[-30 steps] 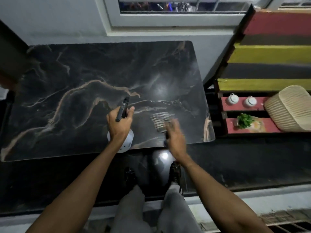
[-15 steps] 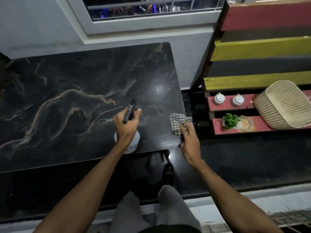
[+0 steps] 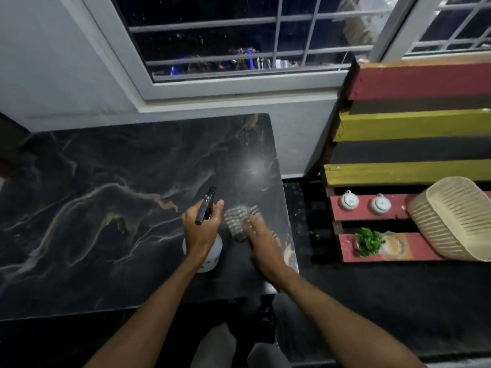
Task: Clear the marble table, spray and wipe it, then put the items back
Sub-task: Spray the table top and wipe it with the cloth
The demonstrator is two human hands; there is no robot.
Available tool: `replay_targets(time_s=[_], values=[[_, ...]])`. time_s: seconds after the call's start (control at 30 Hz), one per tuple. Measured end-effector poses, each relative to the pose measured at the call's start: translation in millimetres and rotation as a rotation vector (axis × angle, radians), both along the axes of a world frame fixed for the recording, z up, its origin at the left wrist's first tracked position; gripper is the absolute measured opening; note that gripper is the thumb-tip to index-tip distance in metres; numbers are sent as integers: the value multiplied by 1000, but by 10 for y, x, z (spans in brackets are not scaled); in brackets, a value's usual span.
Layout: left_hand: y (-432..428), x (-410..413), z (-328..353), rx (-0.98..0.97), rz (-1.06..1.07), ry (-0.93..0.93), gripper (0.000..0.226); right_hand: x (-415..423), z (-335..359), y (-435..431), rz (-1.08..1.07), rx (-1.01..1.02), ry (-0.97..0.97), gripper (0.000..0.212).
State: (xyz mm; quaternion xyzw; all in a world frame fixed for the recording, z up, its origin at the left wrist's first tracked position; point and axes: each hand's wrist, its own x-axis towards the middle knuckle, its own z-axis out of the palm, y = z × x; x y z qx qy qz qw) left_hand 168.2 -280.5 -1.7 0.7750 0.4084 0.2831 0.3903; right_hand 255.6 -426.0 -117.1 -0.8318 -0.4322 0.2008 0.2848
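The left hand point(image 3: 203, 231) grips the spray bottle point(image 3: 204, 251); the right hand point(image 3: 261, 239) presses the limp checked cloth point(image 3: 237, 217) flat near the bench point(image 3: 106, 208) right edge; the cloth needs palm pressure.

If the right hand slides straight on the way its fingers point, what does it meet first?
The right hand points up-left across the marble table, pressing the checked cloth. Beyond the cloth only bare marble shows. The spray bottle in the left hand sits just beside that line and might be grazed.

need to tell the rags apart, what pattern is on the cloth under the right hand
A checked pattern, dark and light squares, on the cloth, though blurred. It shows in the head view.
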Motion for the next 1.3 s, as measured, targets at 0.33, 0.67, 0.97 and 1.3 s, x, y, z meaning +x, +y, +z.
replay_targets(time_s=[0.33,0.67,0.97,1.3], values=[[1148,264,-117,-46,46,-67,42,802,57,1415,-63,12,-102,66],[2193,693,-198,-90,28,-166,48,2034,96,2578,-193,-101,-171,75],[2189,946,-259,-117,-20,-171,36,2665,159,2159,-293,-178,-178,77],[1389,850,-43,-102,-124,-112,41,869,153,565,-252,-133,-95,87]])
